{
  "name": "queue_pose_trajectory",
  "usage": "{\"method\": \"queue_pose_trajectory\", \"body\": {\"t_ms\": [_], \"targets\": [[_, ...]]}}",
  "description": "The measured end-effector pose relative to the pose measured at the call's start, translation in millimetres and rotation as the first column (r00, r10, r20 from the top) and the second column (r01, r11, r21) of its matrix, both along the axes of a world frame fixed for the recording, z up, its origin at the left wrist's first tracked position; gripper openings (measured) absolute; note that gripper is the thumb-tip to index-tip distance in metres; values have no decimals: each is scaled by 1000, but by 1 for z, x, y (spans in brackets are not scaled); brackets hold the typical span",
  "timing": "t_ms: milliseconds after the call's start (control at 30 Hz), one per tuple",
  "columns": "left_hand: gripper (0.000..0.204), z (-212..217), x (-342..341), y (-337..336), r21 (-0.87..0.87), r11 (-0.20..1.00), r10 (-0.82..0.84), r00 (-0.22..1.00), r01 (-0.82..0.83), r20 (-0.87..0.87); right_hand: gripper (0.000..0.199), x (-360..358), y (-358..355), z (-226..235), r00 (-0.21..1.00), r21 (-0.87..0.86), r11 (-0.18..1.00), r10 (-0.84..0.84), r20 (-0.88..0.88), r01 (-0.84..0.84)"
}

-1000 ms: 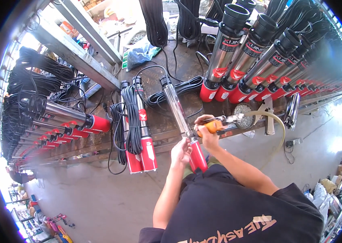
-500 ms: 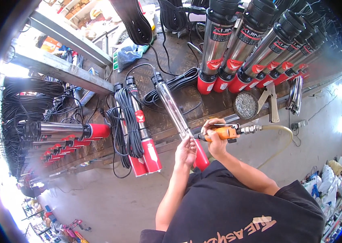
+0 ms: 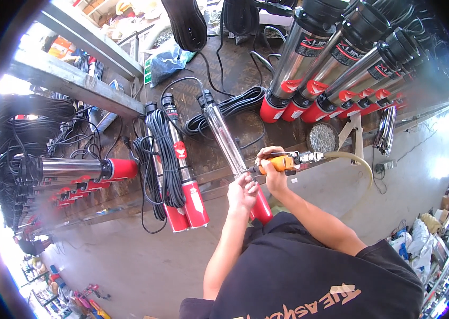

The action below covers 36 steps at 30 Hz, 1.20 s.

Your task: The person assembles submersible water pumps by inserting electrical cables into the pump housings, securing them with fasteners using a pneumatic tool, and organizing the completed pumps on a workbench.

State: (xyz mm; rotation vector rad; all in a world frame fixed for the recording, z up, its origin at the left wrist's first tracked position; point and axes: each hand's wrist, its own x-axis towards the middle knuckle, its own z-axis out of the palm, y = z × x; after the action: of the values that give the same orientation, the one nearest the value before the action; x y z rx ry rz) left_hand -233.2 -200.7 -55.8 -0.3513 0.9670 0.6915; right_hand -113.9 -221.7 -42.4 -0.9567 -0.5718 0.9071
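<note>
Steel, bright and tube-shaped, makes up the long pump [image 3: 228,139] lying across the dark workbench [image 3: 246,69], its red end [image 3: 260,206] hanging past the bench edge toward the person. The left hand [image 3: 242,191] wraps its fingers around the tube where steel meets red. The right hand [image 3: 273,171] is closed around an orange air tool [image 3: 278,162], whose tip meets the pump; a pale hose [image 3: 353,161] curves away from its metal fitting. A round dark bowl [image 3: 323,138] near the bench edge holds a heap of small silvery fasteners. Beside the held pump lie two more pumps [image 3: 182,175] with glossy red ends and red labels, black cable [image 3: 159,159] coiled over them. Upper right, a row of larger steel pumps [image 3: 336,64] has red bases and red tags.
</note>
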Motion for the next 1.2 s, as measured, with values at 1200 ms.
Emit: {"method": "queue_pose_trajectory", "body": {"t_ms": [1200], "targets": [[18, 28, -37, -55, 443, 739, -150, 765, 508, -626, 62, 119, -1, -102, 57, -425, 900, -422, -905, -98]]}}
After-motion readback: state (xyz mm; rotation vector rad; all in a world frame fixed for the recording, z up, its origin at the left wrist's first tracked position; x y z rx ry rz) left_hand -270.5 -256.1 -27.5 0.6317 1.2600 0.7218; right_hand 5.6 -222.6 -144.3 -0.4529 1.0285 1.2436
